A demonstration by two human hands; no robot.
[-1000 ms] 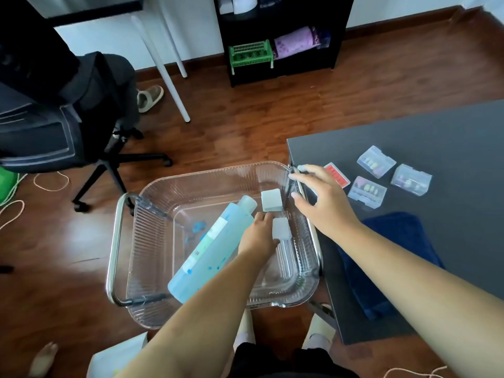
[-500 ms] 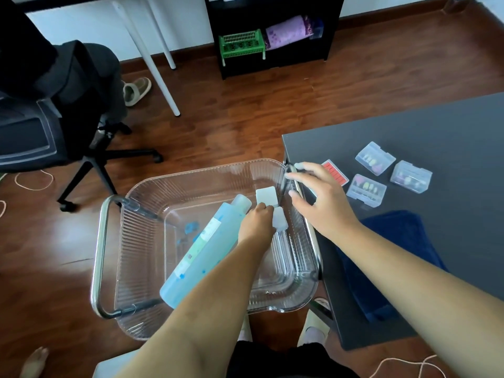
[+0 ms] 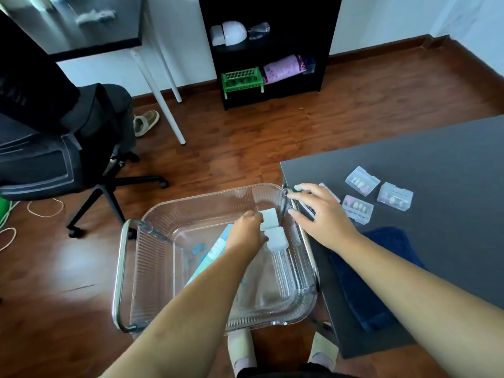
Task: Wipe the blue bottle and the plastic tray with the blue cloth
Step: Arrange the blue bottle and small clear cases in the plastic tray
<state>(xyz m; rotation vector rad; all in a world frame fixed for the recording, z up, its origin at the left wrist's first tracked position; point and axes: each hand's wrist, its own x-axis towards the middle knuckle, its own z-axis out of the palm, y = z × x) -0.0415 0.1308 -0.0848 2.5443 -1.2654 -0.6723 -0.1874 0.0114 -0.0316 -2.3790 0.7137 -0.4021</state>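
The blue bottle (image 3: 215,249) is seen lying on its side in the clear plastic tray (image 3: 152,268), largely hidden beneath the left forearm, just behind the left hand (image 3: 245,236). That hand is held inside the tray with fingers curled against two white blocks (image 3: 276,238), though whether either is pinched cannot be told; the right hand (image 3: 321,216) is spread, fingers straight, over the tray's right rim. The blue cloth (image 3: 381,274) is laid on the dark table (image 3: 436,159) under the right forearm, and three small clear cases (image 3: 394,196) are set just beyond the right hand.
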